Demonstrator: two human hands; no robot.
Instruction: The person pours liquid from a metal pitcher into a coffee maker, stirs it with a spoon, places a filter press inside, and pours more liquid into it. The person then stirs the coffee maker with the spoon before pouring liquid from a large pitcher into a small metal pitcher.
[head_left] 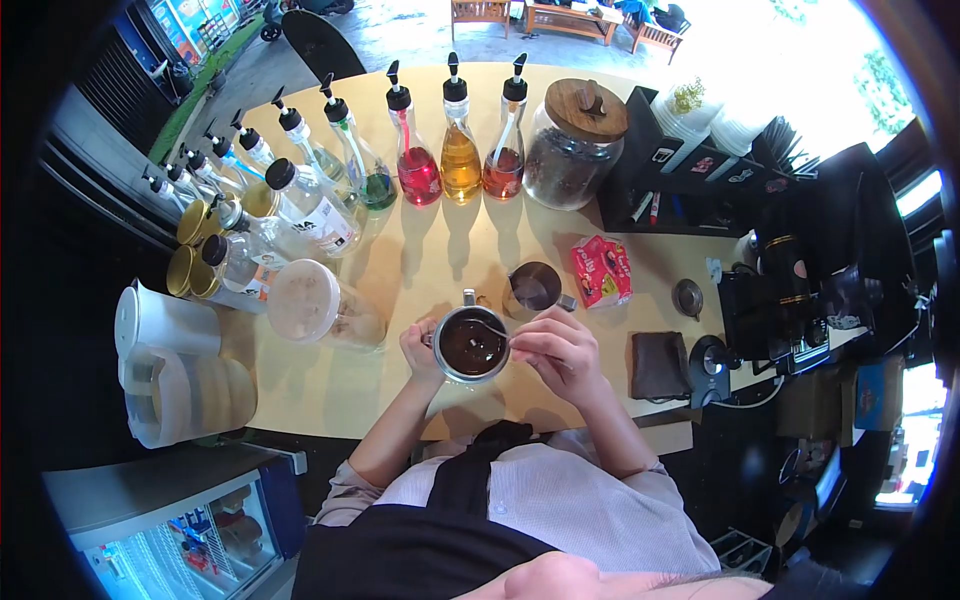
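My left hand (422, 350) is closed on the left side of a metal cup (471, 378), over the front part of the counter. Dark brown liquid (468, 350) with a few bright glints fills much of the cup. My right hand (556, 350) pinches the handle of a spoon (491, 326), whose far end dips into the liquid. Just beyond my right hand stands a second metal cup (535, 286), its handle pointing right. Next to that cup lies a pink and red packet (602, 271).
Pump bottles of coloured syrup (461, 165) line the counter's far edge, beside a wooden-lidded jar (574, 150). A lidded plastic tub (302, 301) and white pitchers (165, 320) stand left. On the right are a dark folded cloth (659, 365) and a black coffee machine (785, 300).
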